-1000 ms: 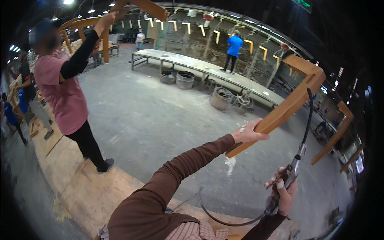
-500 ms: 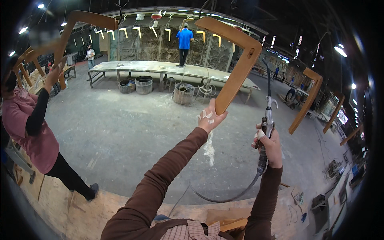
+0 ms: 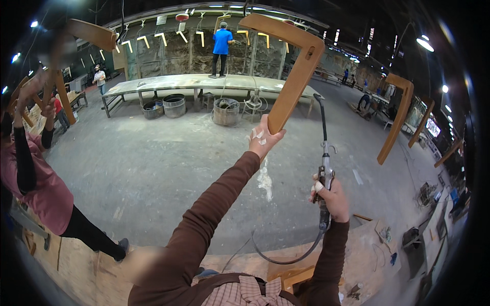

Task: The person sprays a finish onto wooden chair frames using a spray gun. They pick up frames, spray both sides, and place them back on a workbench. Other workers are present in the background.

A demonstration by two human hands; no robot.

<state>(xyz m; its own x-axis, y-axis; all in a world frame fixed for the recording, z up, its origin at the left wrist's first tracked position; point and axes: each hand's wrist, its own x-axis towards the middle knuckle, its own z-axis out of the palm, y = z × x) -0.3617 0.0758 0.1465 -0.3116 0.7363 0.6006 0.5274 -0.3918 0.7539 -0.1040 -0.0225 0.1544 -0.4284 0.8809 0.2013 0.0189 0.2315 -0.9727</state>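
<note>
My left hand (image 3: 265,136), with white tape strips on its back, grips the lower end of an L-shaped brown wooden furniture part (image 3: 292,92). The part is raised at arm's length, its short arm pointing left at the top and a slot near the corner. My right hand (image 3: 334,198) is closed around the handle of a silver air gun (image 3: 326,162) with a hook and a long thin black nozzle (image 3: 323,120). Tape wraps one of its fingers. The nozzle tip is beside the wooden part, apart from it. A black hose (image 3: 291,261) curves down from the handle.
More L-shaped parts hang at right, the nearest being one wooden part (image 3: 396,120). A co-worker in pink (image 3: 41,188) stands at left by another raised part (image 3: 92,33). Beyond are a long table (image 3: 168,84), several tubs (image 3: 226,113) and a person in blue (image 3: 222,42). Plywood (image 3: 76,270) lies underfoot.
The wooden part and both my hands appear slightly farther left as the view shifts. The air gun has turned more upright. At left, the co-worker's arms and hanging part have moved.
</note>
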